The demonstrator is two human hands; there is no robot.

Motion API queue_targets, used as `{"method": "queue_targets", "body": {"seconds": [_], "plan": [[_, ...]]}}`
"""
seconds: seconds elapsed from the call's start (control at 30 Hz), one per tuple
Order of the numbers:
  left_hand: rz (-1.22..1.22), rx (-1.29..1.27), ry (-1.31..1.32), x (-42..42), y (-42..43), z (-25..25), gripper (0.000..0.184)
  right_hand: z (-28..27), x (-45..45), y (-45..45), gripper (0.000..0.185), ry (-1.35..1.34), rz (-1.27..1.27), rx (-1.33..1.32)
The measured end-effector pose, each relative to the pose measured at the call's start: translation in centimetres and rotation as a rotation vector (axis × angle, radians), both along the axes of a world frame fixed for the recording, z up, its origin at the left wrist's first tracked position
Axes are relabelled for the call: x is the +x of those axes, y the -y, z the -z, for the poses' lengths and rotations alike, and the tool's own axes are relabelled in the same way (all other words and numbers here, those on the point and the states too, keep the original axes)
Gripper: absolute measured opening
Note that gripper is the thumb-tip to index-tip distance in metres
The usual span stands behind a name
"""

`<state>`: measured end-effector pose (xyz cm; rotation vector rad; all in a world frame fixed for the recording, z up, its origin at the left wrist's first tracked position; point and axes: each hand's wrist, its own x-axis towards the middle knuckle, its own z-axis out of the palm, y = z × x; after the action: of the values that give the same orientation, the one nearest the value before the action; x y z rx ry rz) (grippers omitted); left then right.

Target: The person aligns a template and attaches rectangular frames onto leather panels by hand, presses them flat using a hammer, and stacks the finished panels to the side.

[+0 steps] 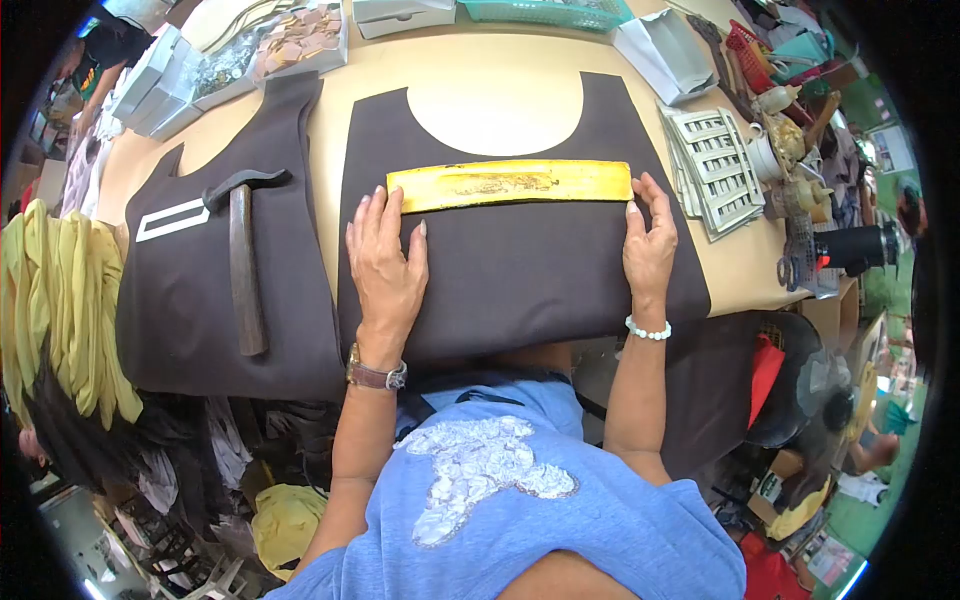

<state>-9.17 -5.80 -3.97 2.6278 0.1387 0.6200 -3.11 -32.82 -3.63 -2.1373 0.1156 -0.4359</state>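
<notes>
A long yellow strip (515,184), with dark smudges along its middle, lies across a dark cut fabric panel (520,270) below its curved neckline. My left hand (385,265) rests on the fabric, fingers outstretched, fingertips against the strip's left end. Its thumb lies just below the strip. At the other end, my right hand (650,240) pinches the strip's right corner between thumb and curled fingers. To the left, a hammer (245,260) with a dark wooden handle lies on a second dark panel (180,310). Beside the hammer head is a white rectangular frame template (172,220).
White boxes (160,85) and a tray of small tan pieces (300,45) line the table's far side. On the right are stacked slotted white templates (715,165), an open white box (663,55) and cluttered tools. Yellow cloth (60,300) hangs at the left edge.
</notes>
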Motion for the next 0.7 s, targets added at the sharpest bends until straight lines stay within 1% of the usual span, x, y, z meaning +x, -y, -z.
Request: {"method": "queue_targets", "body": {"seconds": [0.13, 0.33, 0.43, 0.7], "plan": [[-0.044, 0.009, -0.023, -0.20, 0.01, -0.51, 0.042, 0.05, 0.15, -0.07, 0.035, -0.014, 0.044, -0.041], [-0.014, -0.061, -0.038, -0.39, -0.23, -0.30, 0.039, 0.07, 0.20, 0.05, 0.037, -0.030, 0.004, 0.059], [-0.002, -0.079, -0.039, -0.43, -0.24, -0.37, 0.038, 0.08, 0.18, 0.03, 0.038, -0.036, -0.010, 0.154], [0.003, -0.107, -0.047, -0.43, -0.22, -0.30, 0.038, -0.04, 0.18, 0.11, 0.040, -0.058, -0.024, 0.142]]}}
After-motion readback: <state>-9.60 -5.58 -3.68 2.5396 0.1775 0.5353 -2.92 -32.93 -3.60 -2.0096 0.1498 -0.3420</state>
